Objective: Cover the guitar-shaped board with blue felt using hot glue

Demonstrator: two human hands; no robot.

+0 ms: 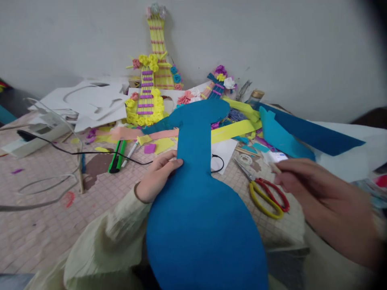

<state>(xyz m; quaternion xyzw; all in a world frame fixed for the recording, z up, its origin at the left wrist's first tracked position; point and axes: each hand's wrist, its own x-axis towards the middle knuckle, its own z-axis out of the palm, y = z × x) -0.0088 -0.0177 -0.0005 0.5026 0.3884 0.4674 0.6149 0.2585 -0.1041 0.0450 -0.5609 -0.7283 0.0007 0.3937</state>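
Observation:
A large blue guitar-shaped cutout [199, 217] stands tilted in front of me, its round body low and its neck pointing to the wall. My left hand [160, 173] is closed on the cutout's left edge where neck meets body, thumb on the front face. Off to the right, my right hand [320, 197] is raised and slightly blurred, thumb and fingers pinched around a small pale stick-like piece [274, 167] whose kind I cannot make out. Just left of that hand, scissors [266, 197] with one red and one yellow handle lie on the table.
Paper-decorated guitar models [148, 92] lean against the wall. White cut sheets [90, 100] and a power strip [36, 137] with cables lie left. A green utility knife [117, 157] rests near yellow scraps. Blue paper [317, 129] and a lit phone [278, 156] are at right.

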